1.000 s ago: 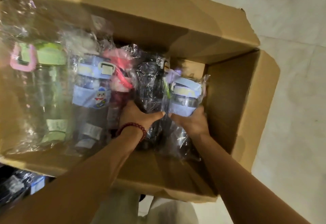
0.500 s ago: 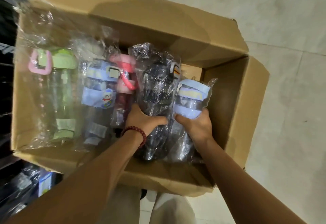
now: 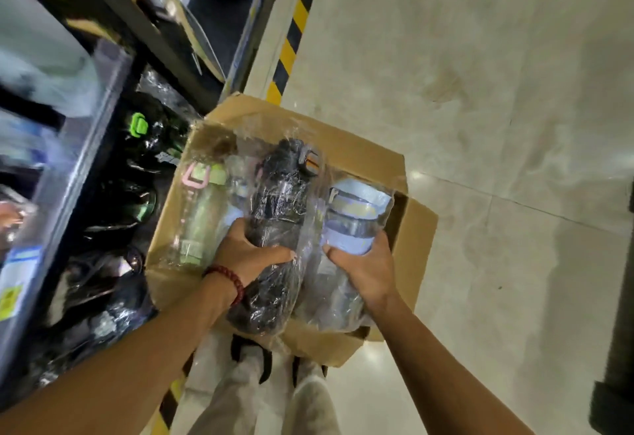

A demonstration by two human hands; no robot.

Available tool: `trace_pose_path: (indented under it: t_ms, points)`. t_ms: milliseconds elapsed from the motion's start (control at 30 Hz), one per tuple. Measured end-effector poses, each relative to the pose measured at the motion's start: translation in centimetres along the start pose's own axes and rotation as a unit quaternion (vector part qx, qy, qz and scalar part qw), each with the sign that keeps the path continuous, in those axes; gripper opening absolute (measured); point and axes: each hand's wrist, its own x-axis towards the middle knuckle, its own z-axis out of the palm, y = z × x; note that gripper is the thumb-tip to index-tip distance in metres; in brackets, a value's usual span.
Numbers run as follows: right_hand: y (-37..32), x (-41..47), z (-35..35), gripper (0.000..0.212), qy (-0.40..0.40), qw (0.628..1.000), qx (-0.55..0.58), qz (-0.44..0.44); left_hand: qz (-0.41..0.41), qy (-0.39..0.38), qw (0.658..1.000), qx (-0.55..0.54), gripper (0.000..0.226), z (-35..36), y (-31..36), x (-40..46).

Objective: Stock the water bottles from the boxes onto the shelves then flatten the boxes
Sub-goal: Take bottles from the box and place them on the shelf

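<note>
Your left hand [image 3: 252, 256] grips a black wrapped bottle [image 3: 274, 229], your right hand [image 3: 365, 268] a blue-lidded bottle [image 3: 353, 218], above the box [image 3: 417, 229] holding a green-lidded bottle [image 3: 199, 215].

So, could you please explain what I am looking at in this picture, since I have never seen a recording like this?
There is no machine here: a camera worn on a person's head looks down at their two bare hands. An open brown cardboard box stands on the pale tiled floor, beside dark shelves holding wrapped bottles. The left hand has its grip round a black water bottle in clear plastic wrap. The right hand holds a clear bottle with a pale blue lid, also wrapped. A clear bottle with a green lid and pink handle lies in the box.
</note>
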Motion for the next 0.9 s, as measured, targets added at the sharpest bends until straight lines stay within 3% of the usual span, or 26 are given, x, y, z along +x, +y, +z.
trace_pose_path:
  t_ms: [67,200,400,533,767,900]
  points:
    - [-3.1,-1.3,-0.1,0.066,-0.024,0.999,-0.005,-0.027,0.014,0.008,1.000,-0.022,0.063,-2.0,1.7,-2.5]
    - [-9.9,-3.9,-0.5,0.056,-0.058,0.994,-0.007,-0.094,0.050,0.042,0.996,-0.060,0.112,-6.2,5.7,-7.6]
    - [-20.1,-8.2,-0.6,0.044,-0.113,0.976,-0.054,-0.181,0.102,0.122,0.981,-0.109,0.096,-12.9,10.8,-14.9]
    - [-26.1,-11.6,0.7,0.079,-0.120,0.971,-0.065,-0.196,0.151,0.154,0.962,-0.168,0.076,-17.6,12.6,-19.8]
    - [-33.4,-17.0,5.6,0.077,-0.151,0.948,-0.063,-0.272,0.189,0.210,0.932,-0.228,0.116,-25.2,13.0,-25.6]
    - [-35.3,-19.3,8.3,0.070,-0.185,0.934,-0.073,-0.296,0.202,0.226,0.924,-0.233,0.119,-28.4,11.5,-26.8]
